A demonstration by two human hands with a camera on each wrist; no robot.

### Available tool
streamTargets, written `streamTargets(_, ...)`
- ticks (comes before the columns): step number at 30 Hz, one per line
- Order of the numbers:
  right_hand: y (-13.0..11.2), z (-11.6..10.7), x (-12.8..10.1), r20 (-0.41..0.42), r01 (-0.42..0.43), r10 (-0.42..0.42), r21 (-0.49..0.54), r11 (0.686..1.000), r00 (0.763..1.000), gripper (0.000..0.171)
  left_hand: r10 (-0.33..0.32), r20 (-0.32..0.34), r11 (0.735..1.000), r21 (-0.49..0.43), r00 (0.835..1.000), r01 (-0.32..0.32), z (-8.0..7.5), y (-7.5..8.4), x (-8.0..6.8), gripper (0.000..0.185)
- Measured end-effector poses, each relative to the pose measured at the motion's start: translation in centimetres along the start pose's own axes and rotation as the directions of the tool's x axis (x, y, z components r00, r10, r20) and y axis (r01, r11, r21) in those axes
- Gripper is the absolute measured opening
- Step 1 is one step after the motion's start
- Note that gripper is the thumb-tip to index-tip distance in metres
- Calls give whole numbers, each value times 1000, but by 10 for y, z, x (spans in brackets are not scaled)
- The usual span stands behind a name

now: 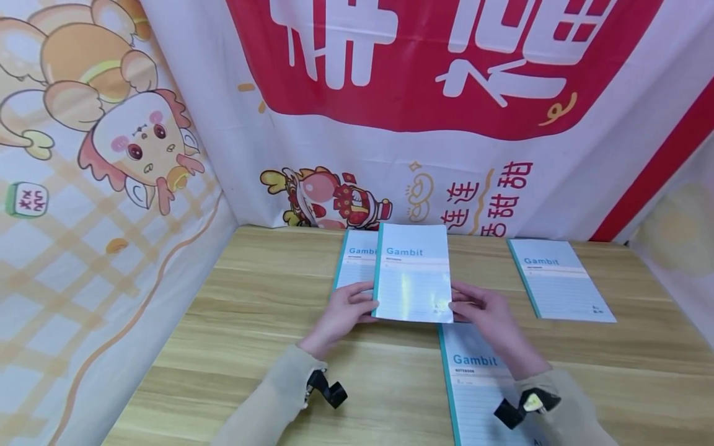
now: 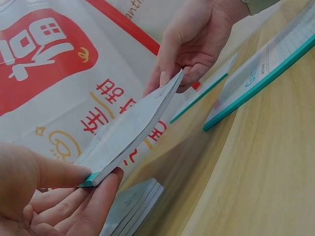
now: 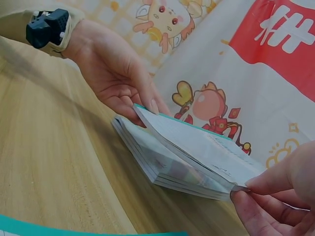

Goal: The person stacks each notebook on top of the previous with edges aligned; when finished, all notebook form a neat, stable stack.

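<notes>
A white notebook with a teal spine [image 1: 413,272], marked "Gambit", is held up off the table between both hands. My left hand [image 1: 347,310] pinches its spine-side edge, thumb on top and fingers beneath. At the opposite edge my right hand [image 1: 488,316] pinches it the same way near the lower corner. Below and partly behind it lies a small stack of notebooks [image 3: 142,152], whose top cover [image 1: 356,263] shows at the left in the head view. Under my right forearm another notebook [image 1: 474,371] lies on the table, partly hidden by the arm.
A further Gambit notebook [image 1: 560,279] lies at the back right of the wooden table [image 1: 251,322]. Printed cloth [image 1: 334,136] hangs behind the table's far edge, and a patterned cloth wall [image 1: 111,248] stands on the left. Each wrist wears a small black camera [image 1: 329,389].
</notes>
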State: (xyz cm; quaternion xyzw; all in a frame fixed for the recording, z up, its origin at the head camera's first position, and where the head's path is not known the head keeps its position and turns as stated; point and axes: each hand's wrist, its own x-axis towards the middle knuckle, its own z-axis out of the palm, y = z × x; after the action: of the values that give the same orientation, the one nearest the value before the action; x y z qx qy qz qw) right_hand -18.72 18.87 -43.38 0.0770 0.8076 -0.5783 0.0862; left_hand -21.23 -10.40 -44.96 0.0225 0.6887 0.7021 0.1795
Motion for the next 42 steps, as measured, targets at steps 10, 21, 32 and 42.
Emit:
streamTargets(10, -2, 5, 3, 12, 13, -14, 37, 999, 1000, 49, 2, -46, 998, 70, 999, 1, -13, -4, 1, 46)
streamTargets(21, -3, 13, 5, 25, 38, -39, 57, 998, 999, 47, 0, -91, 993, 114, 996, 11, -21, 0, -2, 47)
streamTargets(32, -8, 21, 10, 60, 34, -39, 92, 995, 997, 48, 12, -142, 988, 152, 990, 10, -32, 2, -2, 45)
streamTargets(42, -11, 32, 19, 70, 43, -51, 111, 993, 996, 46, 10, -193, 985, 172, 981, 24, -41, 4, 0, 43)
